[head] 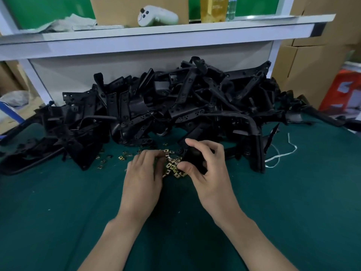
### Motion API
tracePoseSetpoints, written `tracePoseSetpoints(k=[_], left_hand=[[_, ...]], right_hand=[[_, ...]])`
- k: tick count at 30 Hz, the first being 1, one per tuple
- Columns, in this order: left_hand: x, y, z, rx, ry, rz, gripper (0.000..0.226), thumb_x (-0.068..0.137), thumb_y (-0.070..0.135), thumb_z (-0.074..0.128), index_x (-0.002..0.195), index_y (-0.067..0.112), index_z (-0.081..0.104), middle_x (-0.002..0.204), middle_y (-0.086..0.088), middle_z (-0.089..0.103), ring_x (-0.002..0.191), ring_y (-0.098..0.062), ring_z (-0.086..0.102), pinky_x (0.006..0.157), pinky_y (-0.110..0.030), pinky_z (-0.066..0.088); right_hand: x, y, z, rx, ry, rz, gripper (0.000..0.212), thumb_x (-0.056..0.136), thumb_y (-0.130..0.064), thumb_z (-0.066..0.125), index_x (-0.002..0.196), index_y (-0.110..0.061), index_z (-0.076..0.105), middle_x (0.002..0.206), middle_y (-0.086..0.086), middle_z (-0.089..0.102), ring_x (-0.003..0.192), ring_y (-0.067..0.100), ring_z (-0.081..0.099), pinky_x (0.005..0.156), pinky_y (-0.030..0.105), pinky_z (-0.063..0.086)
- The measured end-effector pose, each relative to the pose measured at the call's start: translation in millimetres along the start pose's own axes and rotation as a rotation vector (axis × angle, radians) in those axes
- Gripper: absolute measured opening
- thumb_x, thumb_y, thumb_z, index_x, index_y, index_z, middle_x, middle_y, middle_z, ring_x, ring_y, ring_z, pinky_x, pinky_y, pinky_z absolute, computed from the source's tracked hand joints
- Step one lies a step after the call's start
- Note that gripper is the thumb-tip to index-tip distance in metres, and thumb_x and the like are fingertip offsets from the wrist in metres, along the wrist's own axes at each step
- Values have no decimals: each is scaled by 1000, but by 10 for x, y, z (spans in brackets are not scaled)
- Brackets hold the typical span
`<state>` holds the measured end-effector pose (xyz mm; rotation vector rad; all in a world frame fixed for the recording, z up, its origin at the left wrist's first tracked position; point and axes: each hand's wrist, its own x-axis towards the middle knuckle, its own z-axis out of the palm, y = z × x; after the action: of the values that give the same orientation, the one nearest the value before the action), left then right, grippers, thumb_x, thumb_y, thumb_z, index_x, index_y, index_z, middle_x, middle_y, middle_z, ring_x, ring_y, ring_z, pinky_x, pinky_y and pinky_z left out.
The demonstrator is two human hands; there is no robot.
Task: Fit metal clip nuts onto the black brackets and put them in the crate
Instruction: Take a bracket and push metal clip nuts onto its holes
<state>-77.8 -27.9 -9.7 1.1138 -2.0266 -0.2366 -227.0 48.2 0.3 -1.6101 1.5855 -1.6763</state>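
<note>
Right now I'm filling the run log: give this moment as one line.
right hand: holds black bracket | left hand: on clip nuts | crate: unseen

I see a green worktop (48,212), a white shelf (156,39) above it, and brown cardboard boxes (304,61) on the right.

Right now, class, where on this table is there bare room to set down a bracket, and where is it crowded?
Bare green mat lies left of the left hand, nearer than the bracket pile; more right of the right hand, nearer than the white string. Crowded: clip nuts between the hands.
</note>
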Motion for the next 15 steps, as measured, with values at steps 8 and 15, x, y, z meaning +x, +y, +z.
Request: tracePoseSetpoints(k=[8,15], left_hand=[[3,142,10,-1128,-172,-443,22,94,43,64,106,26,73,112,-8,73,108,-32,69,91,-43,56],[-7,206,10,-1077,-139,-348,26,90,45,64,102,24,73,106,-5,73,104,-24,68,88,-40,58]], right_hand=[[-18,3,30,-8,58,0,42,98,-23,66,125,-53,55,132,-17,41,122,-3,47,90,5,42],[21,0,1,-638,239,-101,28,88,-42,72,110,-35,58,110,-11,48,73,5,51,60,18,37]])
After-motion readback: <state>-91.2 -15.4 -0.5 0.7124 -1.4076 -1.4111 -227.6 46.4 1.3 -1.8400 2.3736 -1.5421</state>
